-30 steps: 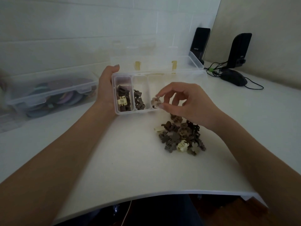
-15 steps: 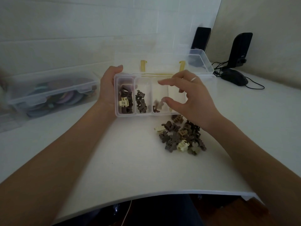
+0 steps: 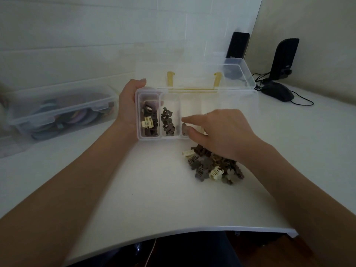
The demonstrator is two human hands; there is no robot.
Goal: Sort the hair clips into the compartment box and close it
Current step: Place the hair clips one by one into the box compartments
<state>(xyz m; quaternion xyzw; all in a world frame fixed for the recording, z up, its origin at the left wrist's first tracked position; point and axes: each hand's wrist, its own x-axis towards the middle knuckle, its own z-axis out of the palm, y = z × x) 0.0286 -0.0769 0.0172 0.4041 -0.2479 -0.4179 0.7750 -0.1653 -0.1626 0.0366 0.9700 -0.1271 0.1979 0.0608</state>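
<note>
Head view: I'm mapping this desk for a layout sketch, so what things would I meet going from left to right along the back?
Clear storage bin → left hand → compartment box → left speaker → right speaker → mouse.

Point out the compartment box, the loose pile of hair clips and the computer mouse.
compartment box (image 3: 150, 139): head view, on its clear front wall.
loose pile of hair clips (image 3: 216, 173): head view, on the cream clip at the pile's front.
computer mouse (image 3: 279, 91): head view, on its dark top shell.
</note>
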